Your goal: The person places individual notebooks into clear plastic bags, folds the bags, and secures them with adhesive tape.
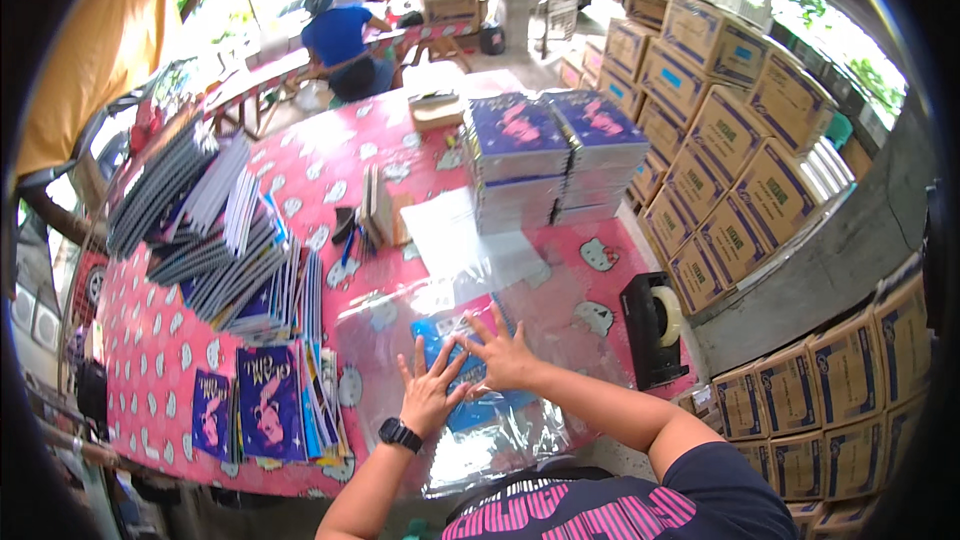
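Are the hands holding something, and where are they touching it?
Nothing is gripped. The left hand and right hand lie flat, fingers spread, pressing on a clear plastic sheet over a blue book, on its top face.

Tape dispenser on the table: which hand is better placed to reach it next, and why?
Probably the right hand: the black tape dispenser sits on its side, while the left hand lies farther off on the clear plastic wrap.
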Demonstrator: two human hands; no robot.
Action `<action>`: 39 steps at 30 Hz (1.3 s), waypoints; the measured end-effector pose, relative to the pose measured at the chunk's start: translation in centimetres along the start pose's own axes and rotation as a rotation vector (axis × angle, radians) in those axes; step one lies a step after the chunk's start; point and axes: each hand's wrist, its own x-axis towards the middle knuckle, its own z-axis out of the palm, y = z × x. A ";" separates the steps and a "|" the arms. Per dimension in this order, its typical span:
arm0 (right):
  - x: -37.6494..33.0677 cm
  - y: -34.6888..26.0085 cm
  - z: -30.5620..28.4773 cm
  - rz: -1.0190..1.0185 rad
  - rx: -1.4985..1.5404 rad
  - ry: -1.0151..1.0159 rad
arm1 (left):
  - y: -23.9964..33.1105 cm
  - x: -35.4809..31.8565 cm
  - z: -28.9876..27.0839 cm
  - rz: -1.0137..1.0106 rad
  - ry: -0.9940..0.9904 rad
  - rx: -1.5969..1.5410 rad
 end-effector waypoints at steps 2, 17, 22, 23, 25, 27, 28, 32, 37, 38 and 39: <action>0.2 0.5 0.7 -0.013 0.008 0.040 | 0.4 0.8 -0.4 0.002 0.014 0.007; -22.5 9.1 -2.8 0.655 0.029 1.139 | -0.3 1.6 1.2 0.018 0.108 -0.103; -25.8 15.0 1.6 0.943 0.515 0.933 | -0.3 2.2 1.6 0.051 0.120 -0.104; -26.5 17.2 2.9 0.992 0.695 0.850 | -0.1 2.5 1.6 0.066 0.117 -0.106; -25.9 17.7 1.7 0.935 0.966 0.802 | -0.4 2.6 1.8 0.065 0.119 -0.110; -25.8 17.2 1.0 0.808 0.789 0.871 | -0.5 2.5 1.9 0.067 0.118 -0.109; -25.9 16.1 0.5 0.700 0.479 0.946 | -0.5 2.5 1.9 0.063 0.118 -0.104; -27.5 10.5 -2.3 0.760 0.729 1.082 | -0.6 2.0 1.5 0.022 0.100 -0.093; -30.1 11.8 4.5 0.972 1.409 0.760 | -0.3 2.0 1.1 0.016 0.086 -0.101; -29.9 12.6 5.6 0.957 1.663 0.702 | -0.4 2.0 1.3 0.008 0.090 -0.104; -28.4 12.4 6.3 0.885 1.810 0.480 | -0.7 2.0 1.6 0.003 0.090 -0.078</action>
